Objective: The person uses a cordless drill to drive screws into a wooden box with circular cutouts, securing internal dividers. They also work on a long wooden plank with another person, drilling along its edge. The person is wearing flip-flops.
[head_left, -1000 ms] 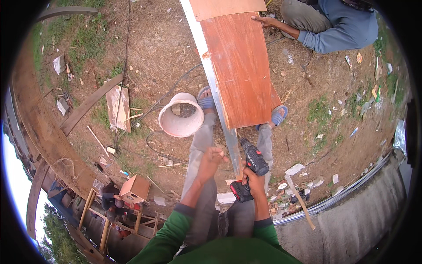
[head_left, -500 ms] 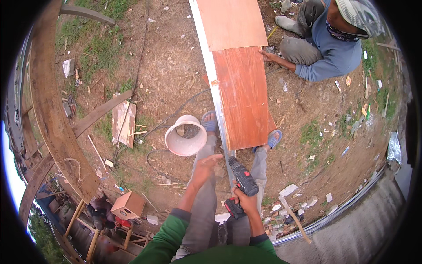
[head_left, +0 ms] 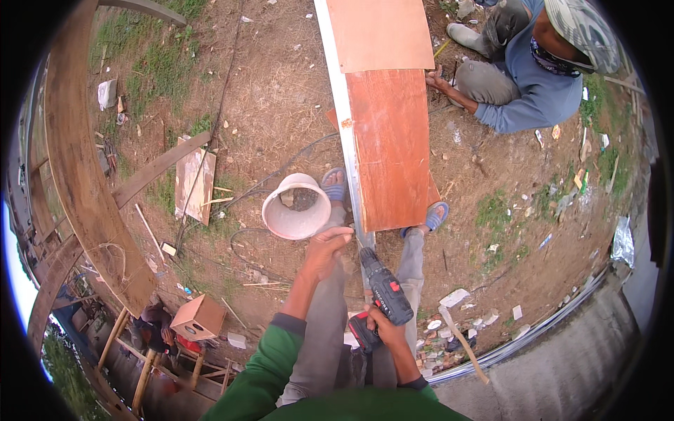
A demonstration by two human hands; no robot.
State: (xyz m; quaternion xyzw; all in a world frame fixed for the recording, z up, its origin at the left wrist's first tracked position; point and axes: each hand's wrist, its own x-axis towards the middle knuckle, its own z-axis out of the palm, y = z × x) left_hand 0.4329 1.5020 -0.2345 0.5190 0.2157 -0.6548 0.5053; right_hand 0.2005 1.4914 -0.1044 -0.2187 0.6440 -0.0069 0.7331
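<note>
My right hand [head_left: 385,325] grips a black and red cordless drill [head_left: 393,297], its chuck pointing away from me toward the near end of a long pale metal bar [head_left: 342,121]. Close to the drill's tip, my left hand [head_left: 324,254] is closed in a pinch; whatever lies between thumb and finger is too small to name. Along the bar's right side lies a reddish plywood strip [head_left: 390,154], overlapped at its far end by a lighter plywood sheet [head_left: 382,35]. Another person's hand [head_left: 439,80] is at the right edge, where the two sheets meet.
A whitish bucket [head_left: 281,226] stands left of my leg. The co-worker [head_left: 523,98] crouches at the far right. Cables [head_left: 281,168] cross the dirt. Wooden beams [head_left: 88,189] and a wooden box [head_left: 199,319] are on the left; a hammer-like tool [head_left: 469,347] leans at the lower right.
My left hand has moved slightly away from me, and its extended finger has drawn into a pinch. The drill stays in my right hand, its chuck near the bar's end. The view has shifted slightly.
</note>
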